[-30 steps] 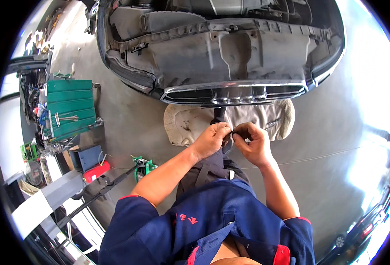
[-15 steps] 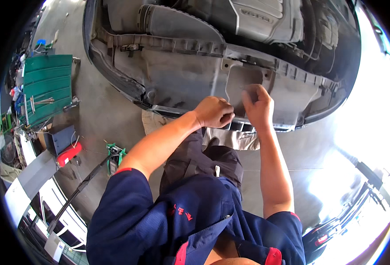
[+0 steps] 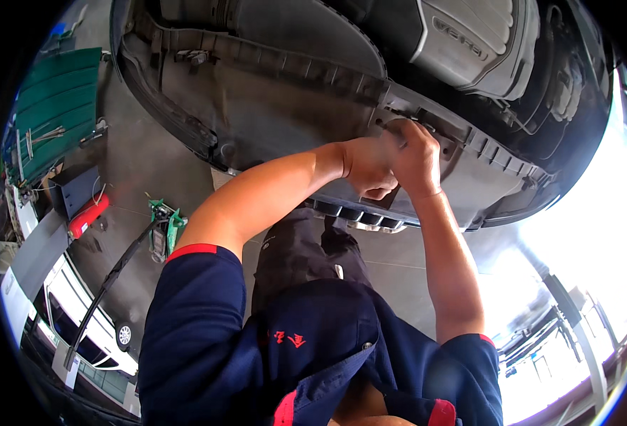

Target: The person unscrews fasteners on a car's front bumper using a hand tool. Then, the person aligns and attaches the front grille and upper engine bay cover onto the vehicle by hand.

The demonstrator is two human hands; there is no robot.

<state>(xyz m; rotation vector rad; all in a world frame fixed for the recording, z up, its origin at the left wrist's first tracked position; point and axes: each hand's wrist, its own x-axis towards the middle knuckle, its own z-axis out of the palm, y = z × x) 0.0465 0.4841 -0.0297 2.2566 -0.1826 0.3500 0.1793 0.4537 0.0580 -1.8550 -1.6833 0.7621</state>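
Note:
Both my hands are together over the grey front cover panel of a car's open engine bay, near a latch bracket on its crossmember. My left hand is closed, fingers curled under, with its knuckles against the right. Bent and pinched, my right hand touches the left one near the thumb side. Whatever lies between the fingers is hidden or too small to make out. Behind the panel sits a silver-grey engine cover.
The car's front bumper edge runs just below my hands. On the floor at left stand a green floor jack with a long handle, a red cylinder and a green slatted panel. A white car is at lower left.
My hands, apart before, have come together, the left moving right and up to the right. The view has shifted, so the engine cover looks larger and tilted.

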